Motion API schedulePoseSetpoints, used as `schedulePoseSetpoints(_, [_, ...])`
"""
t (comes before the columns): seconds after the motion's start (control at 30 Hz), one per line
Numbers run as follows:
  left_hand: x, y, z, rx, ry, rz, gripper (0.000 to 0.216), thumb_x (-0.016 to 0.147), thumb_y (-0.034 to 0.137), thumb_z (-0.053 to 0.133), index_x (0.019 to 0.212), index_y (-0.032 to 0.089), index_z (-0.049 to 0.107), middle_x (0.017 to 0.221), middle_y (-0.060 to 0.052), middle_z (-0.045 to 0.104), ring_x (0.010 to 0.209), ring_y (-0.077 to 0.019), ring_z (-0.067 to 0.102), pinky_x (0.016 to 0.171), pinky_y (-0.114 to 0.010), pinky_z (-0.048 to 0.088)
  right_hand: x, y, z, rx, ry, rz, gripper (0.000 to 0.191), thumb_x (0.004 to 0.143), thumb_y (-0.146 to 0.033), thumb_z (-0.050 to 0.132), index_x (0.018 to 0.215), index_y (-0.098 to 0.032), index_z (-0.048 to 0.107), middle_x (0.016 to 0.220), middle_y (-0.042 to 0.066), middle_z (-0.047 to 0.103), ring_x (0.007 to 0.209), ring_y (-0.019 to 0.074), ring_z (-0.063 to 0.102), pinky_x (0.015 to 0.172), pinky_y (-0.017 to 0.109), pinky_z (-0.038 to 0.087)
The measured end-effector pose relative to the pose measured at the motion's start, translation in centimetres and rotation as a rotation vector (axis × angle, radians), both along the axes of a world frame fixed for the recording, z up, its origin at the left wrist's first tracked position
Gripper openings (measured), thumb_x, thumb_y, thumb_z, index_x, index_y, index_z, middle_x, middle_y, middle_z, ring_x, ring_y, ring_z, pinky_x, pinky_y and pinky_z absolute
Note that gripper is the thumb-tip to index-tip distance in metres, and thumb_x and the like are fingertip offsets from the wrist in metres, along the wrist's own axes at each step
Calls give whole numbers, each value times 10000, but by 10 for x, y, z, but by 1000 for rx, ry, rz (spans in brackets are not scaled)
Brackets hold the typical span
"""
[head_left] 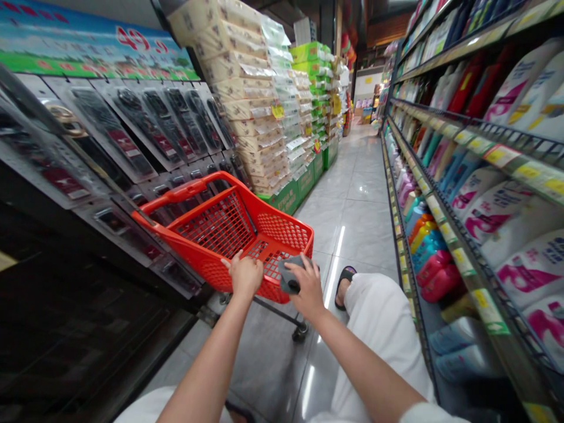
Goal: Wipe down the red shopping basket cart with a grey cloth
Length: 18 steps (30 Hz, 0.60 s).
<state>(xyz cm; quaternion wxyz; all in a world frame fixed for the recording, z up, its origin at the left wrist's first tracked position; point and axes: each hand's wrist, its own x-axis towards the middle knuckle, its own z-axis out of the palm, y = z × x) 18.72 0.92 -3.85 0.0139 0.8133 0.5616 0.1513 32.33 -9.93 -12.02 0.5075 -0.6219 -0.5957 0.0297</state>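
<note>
Grey cloth [286, 283], bright red latticed cart [229, 232]

Floor [363, 226]: I find grey, glossy tiles bearing pale streaks of reflected light [339, 239]. To my left, packaged belts [143, 120] hang beneath a printed banner [88, 41] reading 49.9. Beyond them, tall stacks of wrapped packs [247, 106] stand on green bases [304, 183]. To my right, tiered shelving [476, 46] with label strips [497, 155] carries rows of bottles [493, 211]. The aisle's far end appears pale.
</note>
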Motion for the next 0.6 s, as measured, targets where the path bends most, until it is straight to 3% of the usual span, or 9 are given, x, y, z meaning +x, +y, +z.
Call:
schedulePoseSetpoints(0.1, [-4, 2, 2, 15, 92, -45, 445, 885, 281, 357, 689, 177, 742, 974, -149, 756, 1300, -363, 482, 1143, -674, -12, 0, -3, -3, 40, 5, 42, 382, 772, -188, 618, 1148, -255, 624, 1263, 29, 662, 1431, 270, 345, 1196, 573, 84])
schedulePoseSetpoints(0.2, [-11, 7, 7, 85, 163, -188, 492, 931, 328, 311, 764, 196, 755, 1037, -114, 752, 1245, -337, 536, 1138, -649, -55, 37, 28, 0, 75, 240, -103, 400, 770, -171, 581, 1160, -241, 639, 1255, 54, 666, 1371, 257, 435, 1177, 523, 215])
schedulePoseSetpoints(0.3, [-17, 16, 12, 35, 166, -444, 516, 961, 425, 286, 892, 228, 758, 1076, -61, 743, 1112, -252, 610, 1138, -512, 151, 79, 72, 8, 184, 687, -252, 346, 768, -216, 535, 1088, -171, 660, 1152, 103, 709, 1146, 235, 612, 1035, 423, 440])
schedulePoseSetpoints(0.37, [-19, 21, 16, -49, 189, -534, 527, 949, 524, 307, 873, 252, 752, 987, -32, 746, 977, -214, 632, 1015, -439, 290, 96, 94, 13, 266, 906, -278, 345, 754, -225, 520, 1058, -141, 661, 1104, 107, 725, 1032, 209, 652, 981, 383, 479])
schedulePoseSetpoints(0.47, [-17, 25, 20, -105, 235, -543, 549, 890, 643, 375, 734, 251, 727, 837, -19, 719, 877, -200, 607, 866, -392, 306, 94, 104, 11, 295, 1046, -246, 339, 720, -232, 549, 1020, -131, 671, 1070, 96, 737, 974, 195, 663, 941, 348, 498])
schedulePoseSetpoints(0.6, [-10, 24, 22, -121, 223, -498, 543, 855, 675, 425, 676, 248, 709, 812, -13, 718, 870, -195, 591, 822, -371, 270, 60, 80, -8, 234, 1122, -319, 352, 662, -236, 622, 997, -144, 677, 988, 65, 750, 923, 220, 682, 862, 346, 534])
